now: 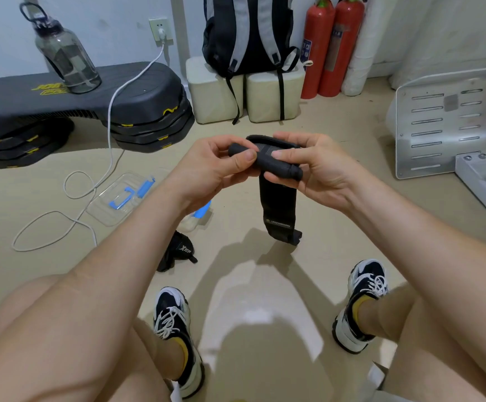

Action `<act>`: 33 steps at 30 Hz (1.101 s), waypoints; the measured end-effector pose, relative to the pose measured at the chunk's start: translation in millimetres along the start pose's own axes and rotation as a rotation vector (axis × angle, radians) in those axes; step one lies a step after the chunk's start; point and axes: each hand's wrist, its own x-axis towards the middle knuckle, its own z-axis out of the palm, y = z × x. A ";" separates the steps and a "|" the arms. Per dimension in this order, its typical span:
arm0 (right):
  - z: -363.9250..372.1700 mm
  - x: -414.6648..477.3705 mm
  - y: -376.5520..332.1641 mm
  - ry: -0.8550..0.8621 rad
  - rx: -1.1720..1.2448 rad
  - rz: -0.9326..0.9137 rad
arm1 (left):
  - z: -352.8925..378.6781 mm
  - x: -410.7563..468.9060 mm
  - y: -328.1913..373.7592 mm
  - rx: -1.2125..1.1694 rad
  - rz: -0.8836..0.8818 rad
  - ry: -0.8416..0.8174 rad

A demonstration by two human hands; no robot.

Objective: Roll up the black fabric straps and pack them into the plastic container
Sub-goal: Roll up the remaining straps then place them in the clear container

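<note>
step: rolling black strap (276,198), tail hanging | left grip (218,169), right grip (314,172) pinch roll | next: wind tail, plastic container (102,208) 8 o'clock

Bare forearms (114,256), bare legs (404,317), black-and-white sneakers (170,317) with white laces, yellow socks (185,355)

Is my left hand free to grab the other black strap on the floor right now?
Probably not yet: the left hand is pinching the half-rolled strap. The floor strap lies uncovered just below it, so nothing else blocks the way.
</note>
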 end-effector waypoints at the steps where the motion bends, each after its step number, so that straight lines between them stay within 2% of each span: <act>1: 0.0 0.5 0.9 0.003 -0.004 0.002 | 1.4 0.8 -0.9 0.012 0.001 0.022; 12: 2.5 4.7 5.9 0.001 -0.093 -0.014 | 12.5 2.6 -1.1 0.078 -0.001 0.161; 22: 3.6 6.5 10.2 0.108 -0.197 -0.066 | 14.3 3.2 -5.0 0.105 0.020 0.268; 26: 2.1 5.1 9.7 0.108 -0.187 -0.061 | 15.6 2.1 -6.3 0.123 0.023 0.264; 33: 3.5 6.0 14.8 0.181 -0.329 -0.094 | 23.1 0.4 -8.5 0.122 -0.034 0.264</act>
